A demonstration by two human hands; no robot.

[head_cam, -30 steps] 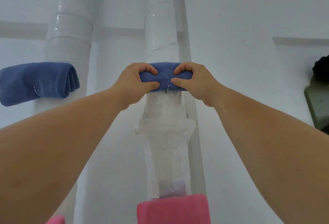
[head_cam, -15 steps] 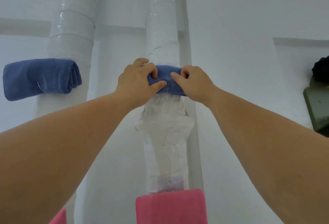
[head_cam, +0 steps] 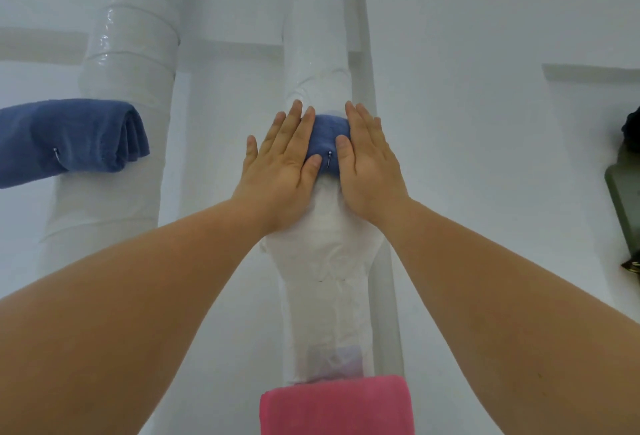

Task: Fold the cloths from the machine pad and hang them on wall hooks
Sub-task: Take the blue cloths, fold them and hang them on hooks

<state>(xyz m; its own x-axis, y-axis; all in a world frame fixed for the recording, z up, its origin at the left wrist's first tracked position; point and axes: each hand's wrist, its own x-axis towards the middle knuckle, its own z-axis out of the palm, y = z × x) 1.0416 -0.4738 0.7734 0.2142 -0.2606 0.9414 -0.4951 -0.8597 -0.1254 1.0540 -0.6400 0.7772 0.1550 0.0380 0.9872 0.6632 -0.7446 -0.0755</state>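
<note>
A folded blue cloth (head_cam: 327, 138) hangs on a thin metal hook (head_cam: 329, 159) on the middle white wrapped pipe (head_cam: 318, 54). My left hand (head_cam: 282, 161) lies flat over the cloth's left end with straight fingers. My right hand (head_cam: 367, 157) presses flat on its right end, thumb beside the hook. Only the cloth's middle strip shows between the hands. Another folded blue cloth (head_cam: 72, 138) hangs on a hook (head_cam: 55, 153) on the left pipe (head_cam: 128, 36). A folded pink cloth (head_cam: 336, 405) hangs lower on the middle pipe.
White wall (head_cam: 485, 157) behind both pipes. A dark green object (head_cam: 627, 192) with something black above it juts in at the right edge.
Both hands have uncurled from gripping the blue cloth and now lie flat on it with straight fingers. The cloth sits on the hook.
</note>
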